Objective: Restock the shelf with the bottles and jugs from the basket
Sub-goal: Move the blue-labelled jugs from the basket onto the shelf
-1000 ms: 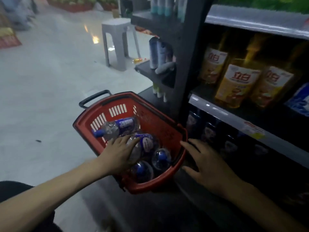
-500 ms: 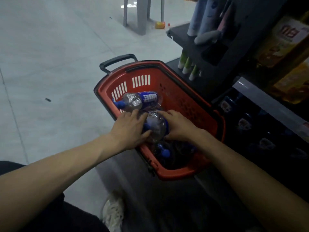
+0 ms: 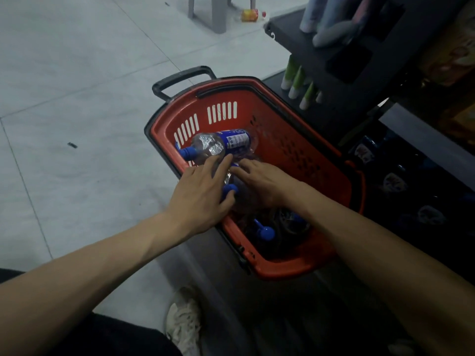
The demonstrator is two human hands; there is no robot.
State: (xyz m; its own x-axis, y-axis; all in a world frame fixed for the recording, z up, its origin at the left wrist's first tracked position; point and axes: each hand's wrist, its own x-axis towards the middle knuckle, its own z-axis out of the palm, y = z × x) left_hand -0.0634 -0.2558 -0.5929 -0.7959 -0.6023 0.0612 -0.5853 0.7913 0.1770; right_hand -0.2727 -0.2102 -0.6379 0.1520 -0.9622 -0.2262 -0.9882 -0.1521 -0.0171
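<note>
Crowding basket point(image 3: 318, 160), bottles point(image 3: 221, 143), both hands point(image 3: 203, 194), shelf point(image 3: 334, 60) beside

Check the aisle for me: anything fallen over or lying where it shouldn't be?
Yes. A small orange-labelled bottle lies on its side on the floor beside the grey stool leg, away from any shelf. On the dark side shelf, one grey tube has toppled.

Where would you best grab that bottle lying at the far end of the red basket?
Probably around its clear shoulder, just behind the blue cap, coming down from above. The bottle lies on its side atop the others in the basket, with its upper side exposed and walls close around.
</note>
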